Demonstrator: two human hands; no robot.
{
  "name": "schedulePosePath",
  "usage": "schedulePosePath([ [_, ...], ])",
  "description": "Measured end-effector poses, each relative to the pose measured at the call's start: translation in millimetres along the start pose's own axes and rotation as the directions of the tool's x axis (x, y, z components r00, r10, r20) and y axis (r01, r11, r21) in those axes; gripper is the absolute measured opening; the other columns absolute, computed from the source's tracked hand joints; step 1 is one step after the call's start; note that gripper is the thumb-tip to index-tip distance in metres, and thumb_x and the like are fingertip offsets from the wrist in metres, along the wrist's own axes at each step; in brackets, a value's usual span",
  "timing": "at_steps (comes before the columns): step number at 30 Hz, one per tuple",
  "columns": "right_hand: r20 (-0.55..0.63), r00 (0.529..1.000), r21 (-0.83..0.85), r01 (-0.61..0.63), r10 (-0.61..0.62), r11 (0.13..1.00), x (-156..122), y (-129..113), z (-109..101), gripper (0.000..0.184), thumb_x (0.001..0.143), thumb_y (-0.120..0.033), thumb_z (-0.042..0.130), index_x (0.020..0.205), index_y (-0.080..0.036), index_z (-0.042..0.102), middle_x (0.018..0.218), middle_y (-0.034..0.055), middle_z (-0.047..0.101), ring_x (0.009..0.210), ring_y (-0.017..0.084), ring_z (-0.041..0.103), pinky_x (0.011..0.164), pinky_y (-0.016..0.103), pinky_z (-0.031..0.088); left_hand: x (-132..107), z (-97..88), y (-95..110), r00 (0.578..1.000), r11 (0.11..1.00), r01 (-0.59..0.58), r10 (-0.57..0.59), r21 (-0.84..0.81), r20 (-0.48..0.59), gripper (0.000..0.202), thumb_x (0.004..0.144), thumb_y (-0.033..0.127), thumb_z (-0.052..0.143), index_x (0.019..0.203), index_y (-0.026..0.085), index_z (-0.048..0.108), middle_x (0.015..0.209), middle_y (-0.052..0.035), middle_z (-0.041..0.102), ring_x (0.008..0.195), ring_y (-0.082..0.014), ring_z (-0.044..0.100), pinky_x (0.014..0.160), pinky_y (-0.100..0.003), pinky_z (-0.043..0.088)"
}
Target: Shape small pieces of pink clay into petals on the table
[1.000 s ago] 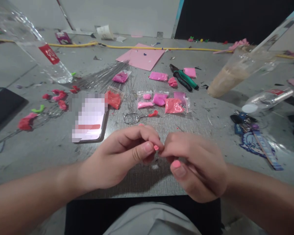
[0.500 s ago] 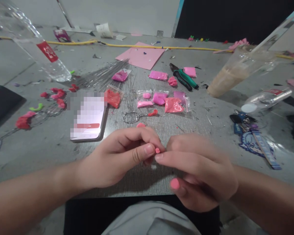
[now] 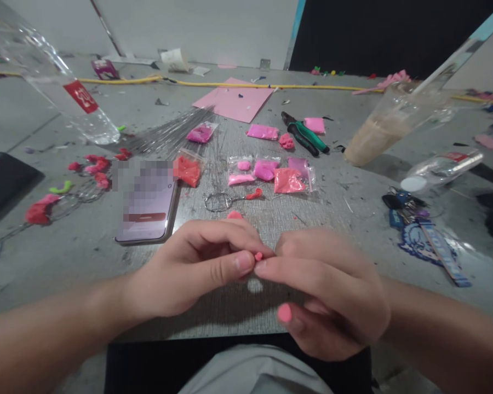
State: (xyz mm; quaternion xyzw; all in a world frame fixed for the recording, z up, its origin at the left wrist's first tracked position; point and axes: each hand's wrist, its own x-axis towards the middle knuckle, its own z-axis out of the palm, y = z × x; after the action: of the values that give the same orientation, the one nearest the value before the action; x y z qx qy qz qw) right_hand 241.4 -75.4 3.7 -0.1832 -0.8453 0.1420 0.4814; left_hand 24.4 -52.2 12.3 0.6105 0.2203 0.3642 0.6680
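Observation:
My left hand [image 3: 197, 268] pinches a tiny pink clay bit [image 3: 258, 256] between thumb and fingers, low over the grey table [image 3: 246, 306]. My right hand [image 3: 332, 290] meets it from the right, its forefinger touching the same bit, and a small pink clay blob [image 3: 284, 313] sticks to its thumb tip. Just beyond the hands lies another pink clay lump [image 3: 234, 215] and a wire loop with a red clay end [image 3: 230, 199].
A phone [image 3: 147, 208] lies left of the hands. Small bags of pink and red clay [image 3: 271, 172], green pliers [image 3: 304, 134], thin wires [image 3: 168, 131], a clear bottle [image 3: 53, 76], a cup with a drink [image 3: 378, 131], keys [image 3: 414, 210] and red clay flowers [image 3: 86, 164] lie about.
My right hand has turned and dropped a little, its thumb with the pink blob swinging lower and leftward. The left hand keeps its pinch on the tiny bit.

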Motion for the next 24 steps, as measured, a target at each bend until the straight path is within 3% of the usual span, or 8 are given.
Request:
schedulePosePath([
  [7, -0.038, 0.998, 0.085, -0.046, 0.05, 0.995, -1, -1, 3, 0.028, 0.091, -0.026, 0.067, 0.116, -0.013, 0.068, 0.078, 0.0045, 0.069, 0.067, 0.017, 0.063, 0.062, 0.031, 0.057, 1, -1.0, -5, 1.0, 1.0, -0.008, 0.007, -0.018, -0.029, 0.013, 0.096, 0.031, 0.073, 0.093, 0.02, 0.079, 0.082, -0.0049, 0.067, 0.075, -0.0143, 0.063, 0.068, -0.027, 0.055],
  [11, -0.052, 0.994, 0.095, -0.095, 0.1, 0.991, 4, -6, 1, 0.015, 0.09, -0.019, 0.067, 0.104, -0.017, 0.067, 0.071, 0.0015, 0.065, 0.061, 0.016, 0.058, 0.057, 0.029, 0.052, 2, -0.7, -7, 1.0, 0.999, -0.023, 0.022, -0.046, -0.01, 0.012, 0.099, 0.027, 0.069, 0.096, 0.02, 0.078, 0.081, -0.0027, 0.063, 0.073, -0.0118, 0.059, 0.068, -0.026, 0.053],
  [15, 0.021, 0.978, 0.063, -0.209, 0.208, 0.976, 12, -10, -2, 0.007, 0.091, -0.015, 0.063, 0.091, -0.022, 0.061, 0.064, -0.0025, 0.056, 0.054, 0.012, 0.05, 0.052, 0.026, 0.046, 1, 0.5, -8, 0.995, 0.995, -0.099, 0.1, 0.017, -0.013, 0.013, 0.1, 0.02, 0.066, 0.102, 0.022, 0.079, 0.082, -0.001, 0.063, 0.075, -0.0108, 0.06, 0.073, -0.026, 0.053],
  [20, -0.015, 0.974, 0.036, -0.225, 0.226, 0.974, 13, -10, 1, 0.01, 0.09, -0.013, 0.062, 0.087, -0.022, 0.058, 0.063, -0.0031, 0.052, 0.053, 0.011, 0.046, 0.051, 0.025, 0.042, -1, 4.1, -9, 0.991, 0.991, -0.103, 0.11, 0.084, -0.071, 0.014, 0.101, 0.019, 0.066, 0.1, 0.024, 0.079, 0.084, 0.0001, 0.063, 0.076, -0.0095, 0.059, 0.072, -0.024, 0.052],
  [24, -0.048, 0.967, -0.053, -0.251, 0.249, 0.967, 10, -11, 5, 0.013, 0.088, -0.013, 0.061, 0.084, -0.024, 0.055, 0.063, -0.0034, 0.05, 0.054, 0.012, 0.043, 0.051, 0.027, 0.04, -1, 6.2, -10, 0.986, 0.987, -0.125, 0.134, 0.1, -0.096, 0.015, 0.099, 0.018, 0.068, 0.103, 0.025, 0.081, 0.087, 0.0002, 0.068, 0.076, -0.0081, 0.06, 0.08, -0.022, 0.055],
])
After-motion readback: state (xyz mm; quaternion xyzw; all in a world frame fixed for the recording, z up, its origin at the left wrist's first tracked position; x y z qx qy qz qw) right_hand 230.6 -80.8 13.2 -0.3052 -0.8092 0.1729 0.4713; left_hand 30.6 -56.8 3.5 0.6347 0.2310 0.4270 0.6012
